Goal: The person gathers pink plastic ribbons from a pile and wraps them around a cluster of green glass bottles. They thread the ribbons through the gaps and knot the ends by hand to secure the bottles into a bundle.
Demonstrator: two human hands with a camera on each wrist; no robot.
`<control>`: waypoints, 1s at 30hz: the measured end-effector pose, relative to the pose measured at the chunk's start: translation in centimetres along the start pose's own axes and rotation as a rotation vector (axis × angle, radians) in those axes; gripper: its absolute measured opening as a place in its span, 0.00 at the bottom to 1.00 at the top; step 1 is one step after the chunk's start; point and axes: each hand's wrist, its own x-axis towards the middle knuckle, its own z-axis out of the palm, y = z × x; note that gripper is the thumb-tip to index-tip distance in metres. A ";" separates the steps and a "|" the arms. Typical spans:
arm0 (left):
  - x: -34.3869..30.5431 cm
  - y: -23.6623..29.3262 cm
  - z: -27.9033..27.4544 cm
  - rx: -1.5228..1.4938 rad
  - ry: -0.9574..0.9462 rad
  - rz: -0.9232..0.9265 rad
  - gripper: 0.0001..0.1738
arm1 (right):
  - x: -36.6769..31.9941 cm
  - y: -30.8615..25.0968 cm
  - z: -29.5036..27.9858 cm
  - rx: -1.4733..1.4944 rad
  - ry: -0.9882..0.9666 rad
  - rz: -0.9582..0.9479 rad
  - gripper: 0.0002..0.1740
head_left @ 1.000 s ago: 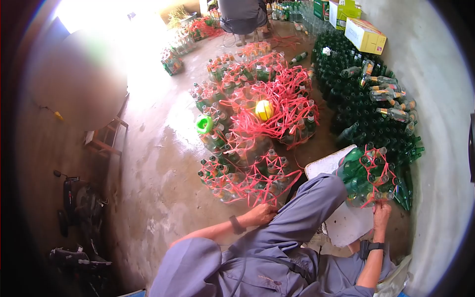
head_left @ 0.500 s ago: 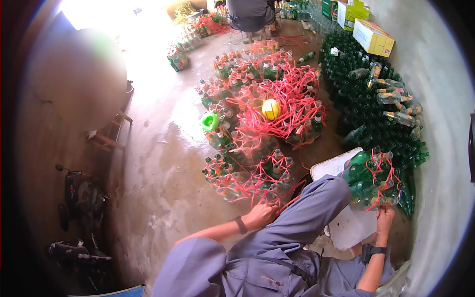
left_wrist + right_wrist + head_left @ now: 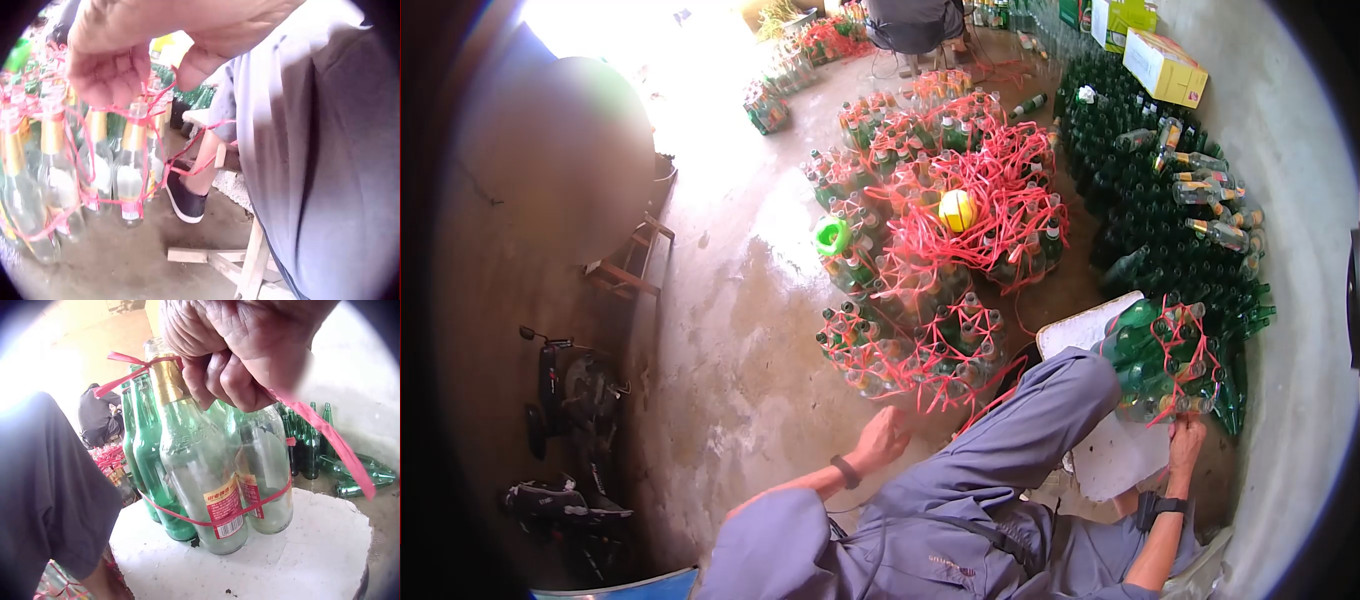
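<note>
head: high, facing forward-down over floor (image 3: 730, 330) | left wrist: near, bottles (image 3: 130, 178) frame-left | right wrist: near, forward across white board (image 3: 300, 556), shared with head's lower right

And here we have loose grey-violet cloth trousers (image 3: 1040, 410), softly creased, small lettering (image 3: 952, 566) showing on matching fabric at the front! A dark fabric band (image 3: 846, 472) rings the left wrist; the right sports a boxy black strapped device (image 3: 1147, 510). Below, a dark, white-soled shoe (image 3: 187, 199)!
</note>
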 end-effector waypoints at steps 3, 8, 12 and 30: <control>0.0 -5.3 2.6 0.072 -0.251 -0.102 0.33 | 0.1 -0.1 0.1 -0.008 0.012 -0.007 0.24; 2.3 -9.2 8.2 0.051 -0.369 0.095 0.49 | -0.1 -0.9 -0.4 -0.125 -0.022 0.046 0.26; 5.6 -6.0 8.6 -0.337 -0.208 -0.165 0.46 | -0.1 0.5 -0.5 -0.319 0.032 -0.196 0.26; 9.5 -0.3 10.3 -0.838 -0.619 -0.445 0.37 | -0.1 -0.4 -0.5 0.040 -0.062 0.164 0.25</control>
